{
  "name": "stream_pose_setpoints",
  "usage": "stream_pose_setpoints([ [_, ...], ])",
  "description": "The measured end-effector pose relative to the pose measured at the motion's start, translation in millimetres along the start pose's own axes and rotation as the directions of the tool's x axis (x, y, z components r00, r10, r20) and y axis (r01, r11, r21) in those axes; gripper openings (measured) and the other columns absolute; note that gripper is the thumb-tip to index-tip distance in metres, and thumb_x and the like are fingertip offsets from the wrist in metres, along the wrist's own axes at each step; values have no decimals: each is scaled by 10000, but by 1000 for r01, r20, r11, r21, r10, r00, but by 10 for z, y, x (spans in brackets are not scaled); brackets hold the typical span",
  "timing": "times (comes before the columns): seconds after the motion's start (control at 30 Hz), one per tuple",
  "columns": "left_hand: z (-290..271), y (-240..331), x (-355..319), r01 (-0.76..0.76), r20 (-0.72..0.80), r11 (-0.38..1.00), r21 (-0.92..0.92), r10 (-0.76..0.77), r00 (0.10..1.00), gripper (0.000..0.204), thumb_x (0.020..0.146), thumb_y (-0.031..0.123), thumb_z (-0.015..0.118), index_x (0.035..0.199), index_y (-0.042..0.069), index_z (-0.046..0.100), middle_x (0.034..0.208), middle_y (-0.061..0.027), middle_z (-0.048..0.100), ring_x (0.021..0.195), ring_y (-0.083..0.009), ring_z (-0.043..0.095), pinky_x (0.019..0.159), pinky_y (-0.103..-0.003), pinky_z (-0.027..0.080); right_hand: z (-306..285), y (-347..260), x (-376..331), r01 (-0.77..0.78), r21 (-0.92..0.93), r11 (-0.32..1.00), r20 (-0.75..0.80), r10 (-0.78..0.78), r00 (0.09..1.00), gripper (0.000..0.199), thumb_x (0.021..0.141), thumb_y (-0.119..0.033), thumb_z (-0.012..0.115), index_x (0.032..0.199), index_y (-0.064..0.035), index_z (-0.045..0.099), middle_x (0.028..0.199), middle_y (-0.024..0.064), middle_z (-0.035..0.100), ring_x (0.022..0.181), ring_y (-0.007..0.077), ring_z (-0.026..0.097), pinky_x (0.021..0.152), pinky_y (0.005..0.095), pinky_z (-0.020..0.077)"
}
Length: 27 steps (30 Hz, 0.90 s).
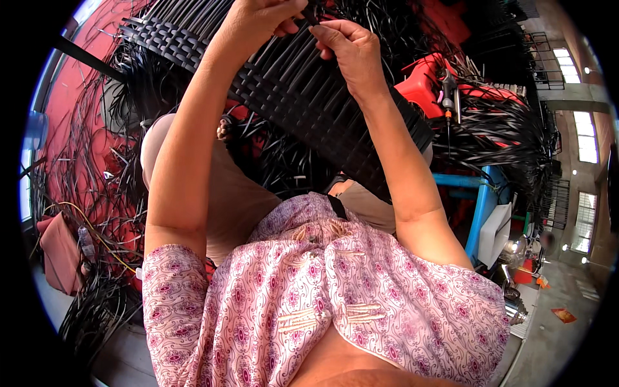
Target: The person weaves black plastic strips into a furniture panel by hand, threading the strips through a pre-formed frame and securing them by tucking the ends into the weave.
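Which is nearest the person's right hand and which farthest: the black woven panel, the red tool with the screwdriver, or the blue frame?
From the right hand:
1. Black woven panel, touching it.
2. Red tool, to its right.
3. Blue frame, lower right.

Left hand (261, 19), right hand (351, 48) raised, pinching.

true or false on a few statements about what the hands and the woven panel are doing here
1. Both hands work at the top edge of a black woven panel. True.
2. The left hand rests on the person's lap. False: it is raised at the panel, pinching dark strips.
3. The right hand has its fingers bent on the strips. True.
4. The panel is white. False: it is black.
5. Loose black strips lie around the work. True.
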State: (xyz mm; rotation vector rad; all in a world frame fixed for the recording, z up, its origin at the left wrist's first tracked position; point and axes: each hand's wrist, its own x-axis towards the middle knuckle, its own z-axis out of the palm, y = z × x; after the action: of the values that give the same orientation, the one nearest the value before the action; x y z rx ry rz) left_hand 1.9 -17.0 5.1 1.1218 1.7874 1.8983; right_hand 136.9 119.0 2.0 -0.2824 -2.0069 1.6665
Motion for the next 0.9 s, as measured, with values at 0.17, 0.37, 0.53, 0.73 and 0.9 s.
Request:
stream_pose_setpoints([
  [0.17,136,-312,-90,-19,69,865,501,-18,997,149,813,179,696,873,45,719,746,-127,696,639,-235,682,665,-360,537,-205,-46,-83,-156,-212,965,-65,145,987,180,864,-202,738,858,-23,743,691,-12,639,623,44,547,580,199,448],
  [0.37,328,-266,-194,-91,135,648,756,-18,991,238,810,247,717,906,30,700,826,-131,714,842,-306,688,762,-404,521,-237,-31,-192,-173,-320,932,-65,160,985,194,865,-199,730,876,-6,746,713,4,664,639,52,573,579,208,465],
  [0.53,399,-247,-151,-92,152,586,805,-55,987,243,802,228,699,928,21,701,837,-133,714,865,-317,683,781,-420,521,-247,94,-179,-56,-477,877,-49,36,998,185,815,-187,729,806,-2,726,605,80,650,545,130,610,563,294,489],
  [0.73,336,-352,-83,-45,177,775,631,-87,980,253,817,134,615,998,-23,695,780,-159,707,656,-224,711,624,-339,547,-282,172,-145,-15,-689,724,-9,12,1000,198,814,-219,719,831,-23,747,660,86,685,604,148,652,617,286,517],
  [0.9,356,-330,-105,13,145,827,563,-114,983,231,812,135,571,896,-14,726,678,-174,682,638,-282,692,679,-393,556,-233,207,-106,28,-782,622,12,-29,999,189,768,-222,664,774,-47,734,721,174,683,708,331,684,685,405,548],
])
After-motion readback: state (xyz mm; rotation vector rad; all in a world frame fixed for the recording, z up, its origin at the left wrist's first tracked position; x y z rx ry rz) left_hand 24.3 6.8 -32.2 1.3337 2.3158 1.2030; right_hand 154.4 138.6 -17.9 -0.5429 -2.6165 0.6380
